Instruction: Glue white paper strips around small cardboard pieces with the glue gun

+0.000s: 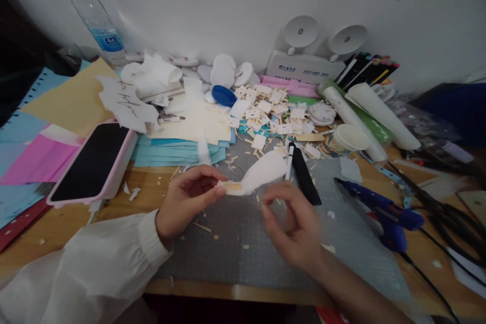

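My left hand [186,197] is closed in a pinch on the narrow end of a white paper piece [258,174], held just above a grey cutting mat [243,233]. My right hand [294,225] hovers right beside that piece, blurred by motion, fingers curled loosely with nothing visible in them. A black-and-white pen or knife [301,172] lies on the mat just beyond my right hand.
A blue glue gun [383,210] with its cord lies at the right. A phone in a pink case [93,162] rests at the left on coloured paper sheets. Small cut paper bits [269,114], a white cup [351,136], paper rolls, a water bottle [94,17] and markers crowd the back.
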`<act>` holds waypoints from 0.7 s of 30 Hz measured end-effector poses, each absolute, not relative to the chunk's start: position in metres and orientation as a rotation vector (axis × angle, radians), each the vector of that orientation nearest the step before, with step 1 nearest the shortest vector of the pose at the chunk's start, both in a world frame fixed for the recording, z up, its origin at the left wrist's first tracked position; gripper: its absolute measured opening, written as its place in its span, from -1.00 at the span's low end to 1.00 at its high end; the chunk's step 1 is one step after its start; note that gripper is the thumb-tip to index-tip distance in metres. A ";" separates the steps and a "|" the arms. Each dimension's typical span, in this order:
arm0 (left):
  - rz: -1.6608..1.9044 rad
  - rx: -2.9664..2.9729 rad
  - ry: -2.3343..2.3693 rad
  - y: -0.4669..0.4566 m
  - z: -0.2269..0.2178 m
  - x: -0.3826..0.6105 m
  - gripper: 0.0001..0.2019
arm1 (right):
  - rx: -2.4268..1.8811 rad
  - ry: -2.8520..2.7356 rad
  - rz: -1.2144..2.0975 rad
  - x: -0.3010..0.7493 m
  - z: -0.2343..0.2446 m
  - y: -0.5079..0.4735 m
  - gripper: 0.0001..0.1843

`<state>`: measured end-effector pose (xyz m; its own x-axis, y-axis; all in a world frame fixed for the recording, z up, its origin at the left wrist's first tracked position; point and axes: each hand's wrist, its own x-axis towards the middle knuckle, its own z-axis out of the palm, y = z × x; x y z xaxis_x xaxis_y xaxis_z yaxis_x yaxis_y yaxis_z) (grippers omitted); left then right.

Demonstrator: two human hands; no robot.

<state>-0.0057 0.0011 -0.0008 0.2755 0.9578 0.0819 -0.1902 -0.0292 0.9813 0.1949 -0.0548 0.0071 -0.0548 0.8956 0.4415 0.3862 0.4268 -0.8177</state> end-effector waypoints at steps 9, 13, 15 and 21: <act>1.173 1.550 0.714 -0.002 0.004 -0.006 -0.80 | -1.246 -1.539 0.790 0.191 -0.012 -0.056 -0.86; 1.176 1.634 0.706 -0.003 0.005 -0.007 -0.80 | -1.248 -1.505 0.867 0.192 -0.013 -0.055 -0.88; 1.173 1.671 0.703 -0.003 0.006 -0.007 -0.80 | -1.253 -1.483 0.911 0.192 -0.011 -0.054 -0.88; 1.165 1.757 0.702 -0.004 0.007 -0.008 -0.77 | -1.367 -1.298 1.069 0.187 0.001 -0.050 -0.80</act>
<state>-0.0081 -0.0039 0.0065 0.3982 0.8183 0.4144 -0.0158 -0.4456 0.8951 0.1874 -0.0500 0.0008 0.0597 0.9982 0.0100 0.1822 -0.0011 -0.9833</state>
